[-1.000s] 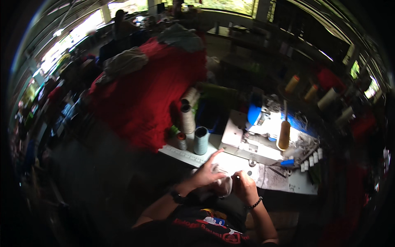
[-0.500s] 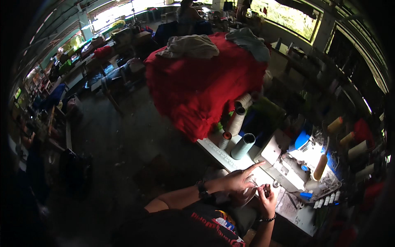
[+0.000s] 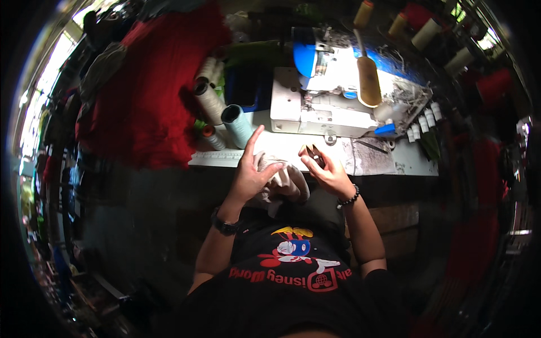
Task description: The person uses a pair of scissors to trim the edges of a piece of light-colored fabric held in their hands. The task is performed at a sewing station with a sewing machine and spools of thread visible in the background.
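Working at the near edge of the table (image 3: 406,163), we rest our left hand (image 3: 248,172) on a pale cloth (image 3: 284,183), fingers spread wide and the forefinger lifted toward the blue cone of thread (image 3: 238,125). Our right hand (image 3: 327,172) is half closed, its fingertips pinching a small dark piece (image 3: 311,153) just right of the cloth; what that piece is, we cannot tell. The cloth hangs over the table edge between both hands, below the sewing machine (image 3: 315,104). We judge the cloth could slide off toward our lap, since the open left hand only presses it. The small piece could also drop from so light a pinch.
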A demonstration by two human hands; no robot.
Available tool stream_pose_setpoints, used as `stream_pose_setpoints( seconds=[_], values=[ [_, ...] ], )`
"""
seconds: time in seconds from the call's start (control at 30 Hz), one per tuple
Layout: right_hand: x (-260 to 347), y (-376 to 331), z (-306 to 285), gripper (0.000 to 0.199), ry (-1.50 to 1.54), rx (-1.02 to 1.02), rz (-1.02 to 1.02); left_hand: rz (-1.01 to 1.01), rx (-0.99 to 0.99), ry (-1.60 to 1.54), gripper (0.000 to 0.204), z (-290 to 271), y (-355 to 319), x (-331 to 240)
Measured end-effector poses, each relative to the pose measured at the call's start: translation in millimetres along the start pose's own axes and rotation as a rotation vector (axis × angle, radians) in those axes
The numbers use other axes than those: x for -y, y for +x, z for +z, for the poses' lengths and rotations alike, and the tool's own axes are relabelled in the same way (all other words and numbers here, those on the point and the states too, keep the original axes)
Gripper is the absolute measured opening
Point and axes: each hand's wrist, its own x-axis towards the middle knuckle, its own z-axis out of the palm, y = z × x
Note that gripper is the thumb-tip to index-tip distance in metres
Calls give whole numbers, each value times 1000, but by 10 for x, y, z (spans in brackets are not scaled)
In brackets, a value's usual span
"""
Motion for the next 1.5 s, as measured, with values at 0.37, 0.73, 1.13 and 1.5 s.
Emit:
stream_pose_setpoints(
  seconds=[0.37,0.73,1.13,1.5],
  values=[
    [-140,103,74,20,-367,27,-283,49,-35,52,85,-4,57,64],
    [-195,28,-20,14,-172,-11,-69,56,-31,39,83,52,38,-2],
    [-185,110,-71,14,-149,144,-164,-3,49,17,85,65,31,-6],
    [-111,-3,81,19,123,115,-258,48,43,78,87,41,32,167]
  ],
)
